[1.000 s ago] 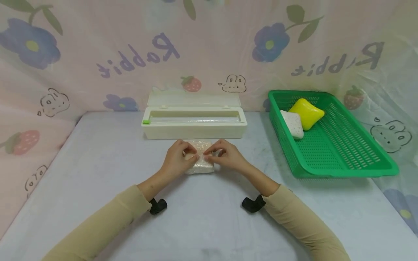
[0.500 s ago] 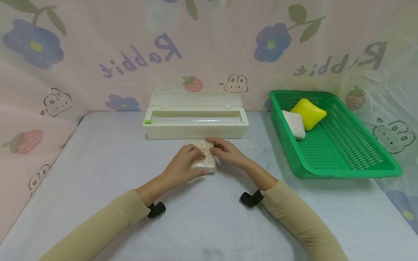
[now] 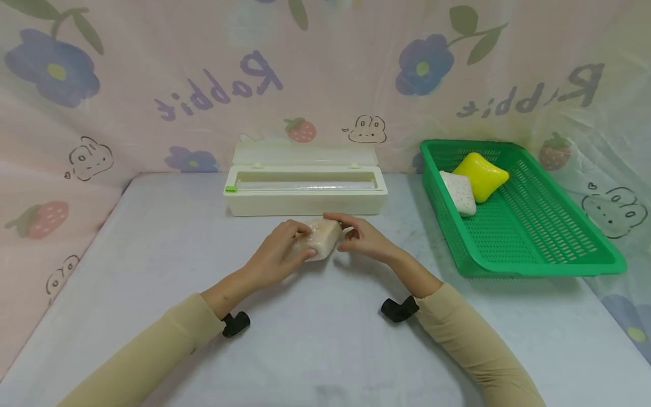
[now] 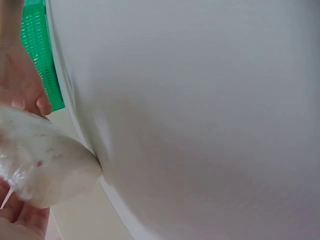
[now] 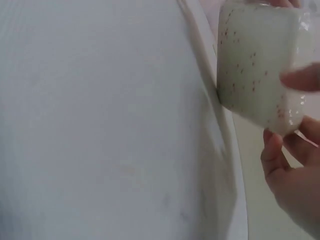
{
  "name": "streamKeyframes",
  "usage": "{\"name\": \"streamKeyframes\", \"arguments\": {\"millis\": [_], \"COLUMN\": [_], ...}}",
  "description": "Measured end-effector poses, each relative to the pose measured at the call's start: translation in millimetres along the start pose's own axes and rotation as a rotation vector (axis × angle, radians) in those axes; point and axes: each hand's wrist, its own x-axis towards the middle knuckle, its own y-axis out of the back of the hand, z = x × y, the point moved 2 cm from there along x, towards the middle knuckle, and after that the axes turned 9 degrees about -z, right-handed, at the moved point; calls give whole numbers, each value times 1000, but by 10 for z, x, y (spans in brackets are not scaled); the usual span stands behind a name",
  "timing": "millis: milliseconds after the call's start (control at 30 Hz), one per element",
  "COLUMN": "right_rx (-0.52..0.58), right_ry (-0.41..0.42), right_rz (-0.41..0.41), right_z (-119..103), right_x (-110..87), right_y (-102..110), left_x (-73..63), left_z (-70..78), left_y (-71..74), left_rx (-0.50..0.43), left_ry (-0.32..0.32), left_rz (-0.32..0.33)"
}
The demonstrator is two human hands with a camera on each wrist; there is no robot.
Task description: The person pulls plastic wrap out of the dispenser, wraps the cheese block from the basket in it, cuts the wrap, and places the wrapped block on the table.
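A white block with small reddish specks (image 3: 325,237), wrapped in clear film, is tilted up on the table between both hands. My left hand (image 3: 277,254) grips it from the left, thumb low and fingers over the top. On the other side my right hand (image 3: 370,240) has its index finger stretched over the far edge, the other fingers loosely bent beside the block. In the right wrist view the speckled face of the block (image 5: 255,65) shows, a blurred finger in front of it. Shiny film covers the block (image 4: 45,160) in the left wrist view.
Behind the hands stands a cream cling film dispenser (image 3: 305,204), lid up, with a roll inside. At right, a green basket (image 3: 460,249) holds a yellow pillow-shaped item (image 3: 480,177) and a speckled white block (image 3: 459,194). A printed curtain (image 3: 325,73) hangs behind.
Both hands first pinched at the top of the flat-lying wrapped block. They then moved to its sides, and the block has since been tipped up and turned, my left hand holding it.
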Motion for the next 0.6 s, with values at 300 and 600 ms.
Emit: {"name": "streamKeyframes", "arguments": {"millis": [300, 600], "right_rx": [-14, 147], "right_ry": [-36, -94], "right_rz": [70, 130], "right_z": [-2, 8], "right_x": [-30, -29], "right_y": [-8, -61], "left_x": [0, 18], "left_z": [11, -28], "left_y": [44, 64], "left_rx": [-86, -166], "left_ry": [11, 156], "left_rz": [77, 94]}}
